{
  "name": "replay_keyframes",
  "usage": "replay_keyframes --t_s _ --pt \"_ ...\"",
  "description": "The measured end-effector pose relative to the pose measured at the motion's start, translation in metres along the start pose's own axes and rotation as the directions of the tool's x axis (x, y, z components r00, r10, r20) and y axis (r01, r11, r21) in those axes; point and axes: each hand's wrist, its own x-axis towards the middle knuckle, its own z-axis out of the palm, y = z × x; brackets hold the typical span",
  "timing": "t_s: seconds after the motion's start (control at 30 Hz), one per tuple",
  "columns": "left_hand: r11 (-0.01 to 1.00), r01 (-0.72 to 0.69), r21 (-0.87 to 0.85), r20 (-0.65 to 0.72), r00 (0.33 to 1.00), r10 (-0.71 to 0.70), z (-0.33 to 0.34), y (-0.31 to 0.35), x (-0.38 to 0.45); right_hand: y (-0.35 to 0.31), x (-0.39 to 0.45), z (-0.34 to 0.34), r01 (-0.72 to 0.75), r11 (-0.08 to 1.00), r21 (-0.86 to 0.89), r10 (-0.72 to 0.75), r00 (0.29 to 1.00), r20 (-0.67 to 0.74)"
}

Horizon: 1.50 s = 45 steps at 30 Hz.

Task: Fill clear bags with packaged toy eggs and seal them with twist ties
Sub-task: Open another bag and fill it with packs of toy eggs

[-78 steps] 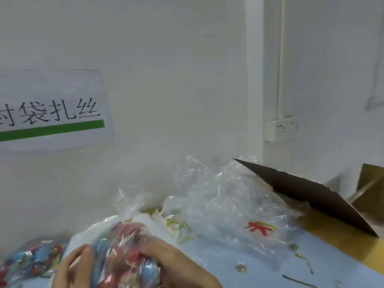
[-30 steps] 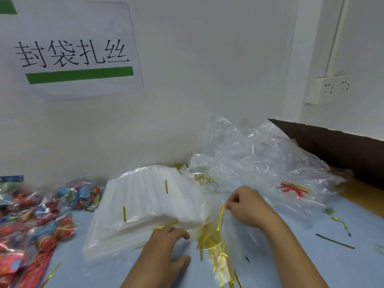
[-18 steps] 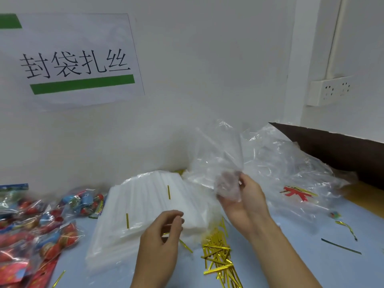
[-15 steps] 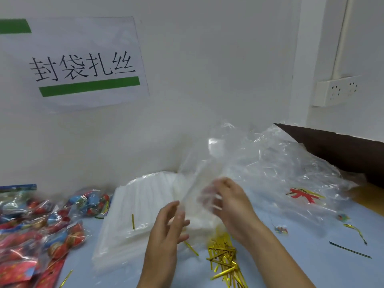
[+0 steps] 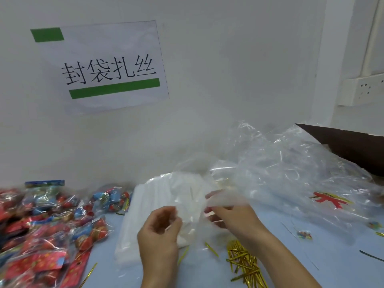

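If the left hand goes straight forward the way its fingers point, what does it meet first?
Probably the clear bag that both hands are opening; beyond it lies the stack of white bags. The left hand is very near, though depth is unclear.

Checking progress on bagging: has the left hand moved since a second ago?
Yes. The left hand has lifted off the white bag stack and now pinches the clear bag with the right hand.

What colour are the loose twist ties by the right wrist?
Shiny gold twist ties, clearest in the head view.
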Motion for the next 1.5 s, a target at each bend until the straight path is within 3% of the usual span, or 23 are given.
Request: replay_keyframes --t_s 0.1,0.2,0.3,0.4,0.5,0.57,0.63,0.73,0.8,0.87,1.0,1.17,1.3,1.5 --pt "1.0 -0.024 0.011 -0.216 0.976 0.026 -0.009 0.003 0.007 -0.002 0.006 -0.016 -0.089 0.949 0.303 0.112 0.992 -0.058" --pt "0.988 -0.102 0.12 -0.211 0.969 0.126 -0.01 0.001 0.007 -0.004 0.007 -0.028 -0.254 0.839 0.481 0.256 0.965 0.062" --pt "0.95 -0.179 0.255 -0.078 0.976 0.205 -0.003 0.0 0.001 -0.002 0.007 -0.027 -0.349 0.858 0.377 0.317 0.937 0.147" --pt "0.884 -0.275 0.377 0.157 0.96 0.231 0.004 -0.004 -0.006 -0.003 0.004 -0.02 -0.335 0.898 0.285 0.309 0.942 0.133" --pt "0.844 -0.315 0.434 0.354 0.921 0.162 0.005 -0.009 -0.012 -0.001 0.003 -0.019 -0.294 0.948 0.124 0.295 0.955 0.011" --pt "0.844 -0.292 0.45 0.416 0.905 0.091 0.006 -0.01 -0.015 0.003 0.005 -0.021 -0.242 0.97 -0.009 0.239 0.965 -0.111" --pt "0.858 -0.204 0.471 0.366 0.93 0.02 0.005 -0.009 -0.016 0.004 0.005 -0.024 -0.208 0.976 -0.072 0.19 0.961 -0.201" --pt "0.835 -0.008 0.549 0.059 0.998 -0.029 -0.003 -0.002 -0.007 0.006 0.007 -0.029 -0.2 0.976 -0.093 0.17 0.951 -0.258" --pt "0.765 0.078 0.64 -0.165 0.986 0.037 -0.012 0.006 0.001 0.008 0.01 -0.031 -0.188 0.979 -0.084 0.159 0.949 -0.271" --pt "0.723 0.139 0.677 -0.272 0.96 0.07 -0.022 0.011 0.006 0.01 0.012 -0.032 -0.166 0.985 -0.055 0.145 0.949 -0.281" --pt "0.605 0.334 0.723 -0.264 0.942 -0.205 -0.031 0.007 0.015 0.012 0.014 -0.031 -0.142 0.99 -0.02 0.133 0.96 -0.246" --pt "0.675 0.415 0.609 -0.256 0.909 -0.327 -0.038 0.003 0.021 0.014 0.017 -0.032 -0.129 0.991 -0.036 0.114 0.955 -0.274" --pt "0.748 0.409 0.522 -0.272 0.912 -0.308 -0.046 0.003 0.027 0.015 0.019 -0.036 -0.101 0.995 0.007 0.098 0.944 -0.314" --pt "0.912 0.22 0.346 -0.255 0.958 -0.134 -0.039 0.013 0.02 0.013 0.017 -0.039 -0.088 0.996 0.029 0.093 0.94 -0.328"
